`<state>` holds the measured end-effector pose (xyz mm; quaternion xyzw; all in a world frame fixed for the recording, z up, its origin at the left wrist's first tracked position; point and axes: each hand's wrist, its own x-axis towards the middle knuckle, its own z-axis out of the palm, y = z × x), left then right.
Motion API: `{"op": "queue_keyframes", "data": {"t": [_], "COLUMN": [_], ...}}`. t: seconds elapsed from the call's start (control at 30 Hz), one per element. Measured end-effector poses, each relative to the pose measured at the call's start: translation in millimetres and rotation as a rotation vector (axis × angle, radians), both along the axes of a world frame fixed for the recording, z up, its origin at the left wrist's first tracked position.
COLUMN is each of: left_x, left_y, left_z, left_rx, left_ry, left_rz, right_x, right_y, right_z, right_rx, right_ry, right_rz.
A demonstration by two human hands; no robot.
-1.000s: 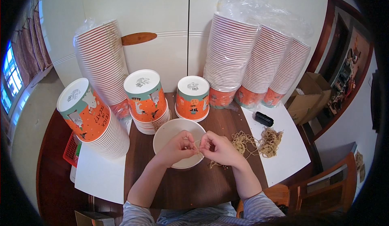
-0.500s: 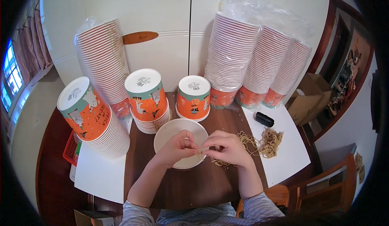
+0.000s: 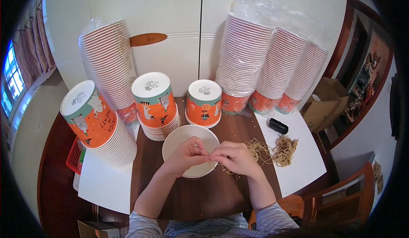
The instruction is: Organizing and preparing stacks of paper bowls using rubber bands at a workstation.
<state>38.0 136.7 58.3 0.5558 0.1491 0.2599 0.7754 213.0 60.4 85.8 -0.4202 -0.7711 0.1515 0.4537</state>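
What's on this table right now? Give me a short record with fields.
left hand: fingertips pinched, over the white bowl
right hand: fingertips meeting the left hand's, beside the rubber bands
behind the bowl: upside-down orange paper cup stacks
against the wall: tall wrapped cup stacks
right of the bands: small black object

Striped grey-white sleeves pushed up, forearms bare, no gloves.

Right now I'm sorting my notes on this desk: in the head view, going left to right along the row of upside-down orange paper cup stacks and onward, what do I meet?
Tilted cup stack → middle cup stack → short cup stack → black box.
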Motion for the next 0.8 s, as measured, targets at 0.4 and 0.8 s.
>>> {"op": "queue_keyframes", "data": {"t": [0.4, 0.8], "left_x": [2.5, 3.2], "left_y": [-3.7, -4.8], "left_z": [-3.2, -0.8], "left_rx": [0.435, 0.225], "left_ry": [0.294, 0.166], "left_rz": [0.084, 0.072], "right_x": [5.1, 6.3], "right_y": [1.4, 1.0], "right_z": [-0.8, -1.0], "right_rx": [-0.159, -0.270], "right_ry": [0.043, 0.082], "right_rz": [-0.094, -0.098]}}
